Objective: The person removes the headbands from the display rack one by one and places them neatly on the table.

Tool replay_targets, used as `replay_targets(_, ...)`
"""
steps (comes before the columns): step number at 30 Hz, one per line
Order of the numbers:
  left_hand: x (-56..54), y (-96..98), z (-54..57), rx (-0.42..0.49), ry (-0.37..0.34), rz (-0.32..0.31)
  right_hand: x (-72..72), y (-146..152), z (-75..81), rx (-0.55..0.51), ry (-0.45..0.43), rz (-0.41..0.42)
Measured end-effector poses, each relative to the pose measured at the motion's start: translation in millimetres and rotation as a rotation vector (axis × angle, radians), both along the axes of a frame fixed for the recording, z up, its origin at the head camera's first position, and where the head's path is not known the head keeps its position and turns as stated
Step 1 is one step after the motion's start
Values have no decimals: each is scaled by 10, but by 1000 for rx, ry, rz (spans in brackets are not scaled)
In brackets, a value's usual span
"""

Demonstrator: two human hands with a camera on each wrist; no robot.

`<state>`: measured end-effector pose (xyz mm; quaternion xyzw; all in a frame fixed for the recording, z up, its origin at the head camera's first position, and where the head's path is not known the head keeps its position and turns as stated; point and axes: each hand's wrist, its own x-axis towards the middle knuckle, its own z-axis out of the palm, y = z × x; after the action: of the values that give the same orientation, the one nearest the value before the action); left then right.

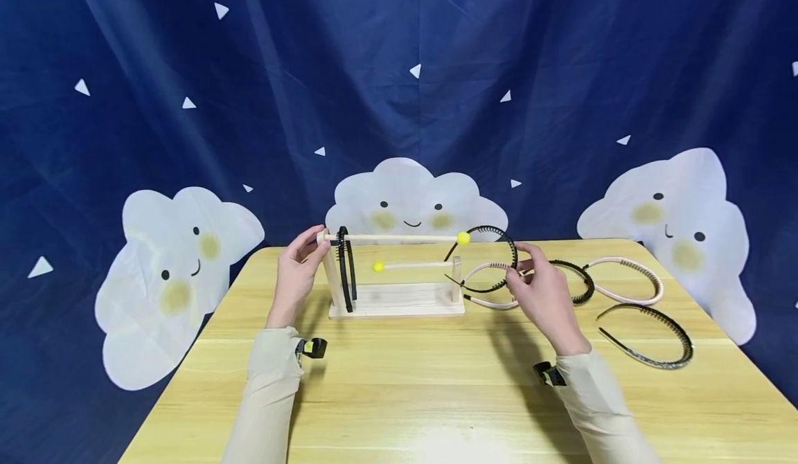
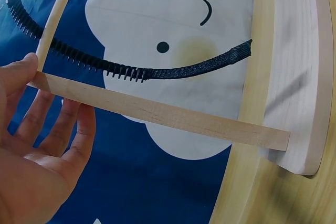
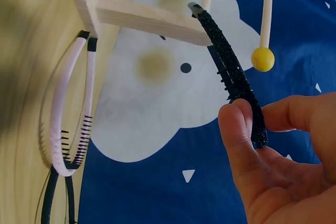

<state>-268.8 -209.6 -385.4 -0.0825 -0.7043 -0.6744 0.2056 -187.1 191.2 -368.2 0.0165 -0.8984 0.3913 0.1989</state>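
Observation:
A small wooden rack (image 1: 399,301) stands on the table, with two horizontal rods tipped by yellow balls. My left hand (image 1: 294,280) grips the top of its taller left post (image 2: 157,107), thumb on one side and fingers on the other. Over the upper rod (image 1: 405,237) hangs a black toothed headband (image 1: 346,277), close to that post. My right hand (image 1: 548,301) pinches another black headband (image 3: 226,45), its outer face rough and sparkly, between thumb and fingers. That band is held up beside the upper rod's yellow ball (image 1: 463,238), its open ends towards the rack.
Right of the rack, a pink headband (image 1: 492,305), a black one (image 1: 586,294) and another pink one (image 1: 657,287) lie along the table's back. Nearer the front right lies a dark headband (image 1: 686,346) with a glittery edge. A blue cloth (image 1: 399,104) hangs behind the table.

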Motion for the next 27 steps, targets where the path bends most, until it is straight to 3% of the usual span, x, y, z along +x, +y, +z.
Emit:
replay_targets(16, -4, -18, -10, -19, 0, -4, 142, 259, -7, -1, 36, -3)
replay_targets(27, 14, -13, 16, -19, -9, -1, 290, 573, -72, -6, -18, -10)
